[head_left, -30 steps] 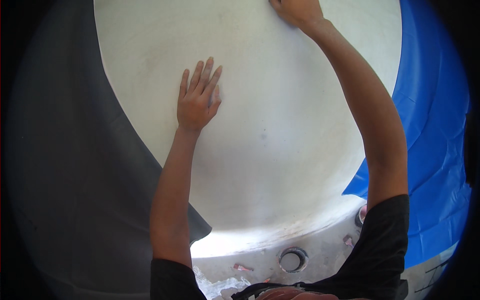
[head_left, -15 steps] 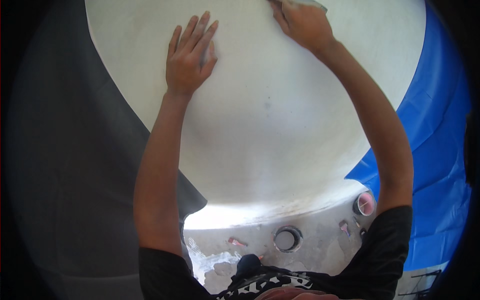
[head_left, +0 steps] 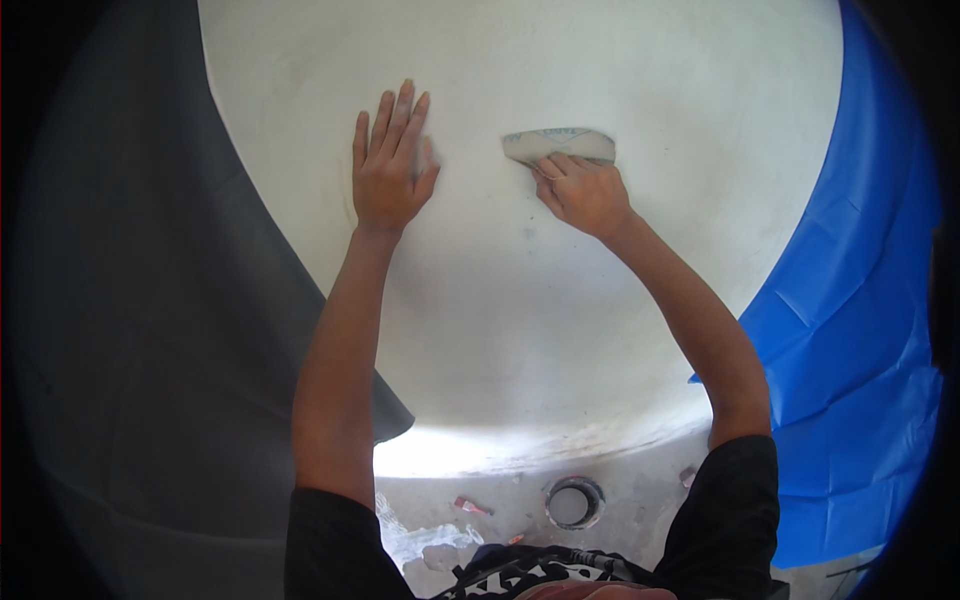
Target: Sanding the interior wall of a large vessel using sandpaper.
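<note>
Right hand (head_left: 592, 198) drawn nearer, sheet (head_left: 562, 145) fully showing, left hand (head_left: 388, 188) flat

Live off the head cam, L one of a side-by-side pair, and it's peering steeply down from above, own black sleeves (head_left: 725, 510) low in frame, forearms (head_left: 335, 370) running up-pic to L hand (head_left: 390, 185) and R hand (head_left: 590, 195), both well inside the shot! Close in but v. wide, this fisheye: pale curved surface (head_left: 480, 330) fills the ctr, dark sheet (head_left: 150, 300) on L, blue sheet (head_left: 850, 400) on R, edges bowing twd the rim. Upright, unmirrored, w/ a strip of floor (head_left: 635, 505) at btm!
</note>
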`<state>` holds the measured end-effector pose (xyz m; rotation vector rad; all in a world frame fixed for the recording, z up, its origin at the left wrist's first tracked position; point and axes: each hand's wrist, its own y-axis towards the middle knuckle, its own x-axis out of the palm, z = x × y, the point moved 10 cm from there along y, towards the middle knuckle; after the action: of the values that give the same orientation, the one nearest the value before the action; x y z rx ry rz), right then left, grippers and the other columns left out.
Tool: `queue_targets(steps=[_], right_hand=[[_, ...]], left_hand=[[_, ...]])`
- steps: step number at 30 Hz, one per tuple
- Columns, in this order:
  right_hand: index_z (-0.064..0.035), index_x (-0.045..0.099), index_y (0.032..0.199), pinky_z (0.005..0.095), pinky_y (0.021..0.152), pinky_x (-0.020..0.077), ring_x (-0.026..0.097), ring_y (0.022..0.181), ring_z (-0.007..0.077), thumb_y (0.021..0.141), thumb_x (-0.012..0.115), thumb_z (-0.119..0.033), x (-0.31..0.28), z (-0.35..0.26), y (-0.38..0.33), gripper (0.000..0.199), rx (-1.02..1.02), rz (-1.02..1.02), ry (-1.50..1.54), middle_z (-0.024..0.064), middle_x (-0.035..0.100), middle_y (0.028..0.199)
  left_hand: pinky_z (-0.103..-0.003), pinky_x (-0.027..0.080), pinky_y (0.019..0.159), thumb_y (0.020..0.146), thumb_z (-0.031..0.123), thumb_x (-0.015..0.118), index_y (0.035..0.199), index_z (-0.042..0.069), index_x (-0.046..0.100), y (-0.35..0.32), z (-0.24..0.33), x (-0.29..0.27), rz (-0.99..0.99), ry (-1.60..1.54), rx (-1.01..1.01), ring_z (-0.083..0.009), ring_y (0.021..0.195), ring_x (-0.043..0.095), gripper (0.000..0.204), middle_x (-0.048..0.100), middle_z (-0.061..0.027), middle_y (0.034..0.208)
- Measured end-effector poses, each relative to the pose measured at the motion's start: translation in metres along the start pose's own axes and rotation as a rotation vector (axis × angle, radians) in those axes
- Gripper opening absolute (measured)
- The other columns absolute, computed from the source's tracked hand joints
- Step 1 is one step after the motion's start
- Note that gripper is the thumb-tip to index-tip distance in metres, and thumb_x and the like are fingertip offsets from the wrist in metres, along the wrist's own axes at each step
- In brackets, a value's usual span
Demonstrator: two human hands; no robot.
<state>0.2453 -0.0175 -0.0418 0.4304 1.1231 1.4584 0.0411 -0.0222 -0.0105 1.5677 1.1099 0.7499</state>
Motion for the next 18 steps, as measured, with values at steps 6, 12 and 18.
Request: queue_targets(steps=[6,12,18], right_hand=[[-0.0105,0.073,0.102,0.0388,0.049,0.0523,0.067,0.054,0.0283,0.101,0.06,-0.034,-0.07,0.04,0.056,0.027,0.15,0.142,-0.134,0.0132,0.068,0.067],[0.0021,0.071,0.081,0.0473,0.066,0.055,0.069,0.067,0.032,0.106,0.049,-0.028,-0.159,0.134,0.165,0.045,0.46,0.343,-0.214,0.0197,0.07,0.075],[0.0003,0.073,0.087,0.0476,0.064,0.0558,0.07,0.065,0.0342,0.103,0.052,-0.028,-0.092,0.143,0.163,0.039,0.371,0.314,-0.351,0.019,0.071,0.074]], left_hand=[[-0.048,0.023,0.125,0.095,0.014,0.052,0.152,0.015,0.051,-0.003,-0.005,-0.003,-0.01,0.067,-0.016,-0.0264,0.151,0.039,0.057,0.046,-0.0058,0.16],[-0.048,0.023,0.125,0.096,0.015,0.05,0.151,0.014,0.051,-0.004,-0.001,0.004,0.018,0.064,-0.004,-0.0265,0.15,0.039,0.056,0.047,-0.0065,0.159],[-0.048,0.024,0.125,0.096,0.014,0.051,0.151,0.014,0.052,-0.003,-0.001,0.002,0.049,0.028,-0.005,-0.0269,0.15,0.04,0.055,0.048,-0.0065,0.159]])
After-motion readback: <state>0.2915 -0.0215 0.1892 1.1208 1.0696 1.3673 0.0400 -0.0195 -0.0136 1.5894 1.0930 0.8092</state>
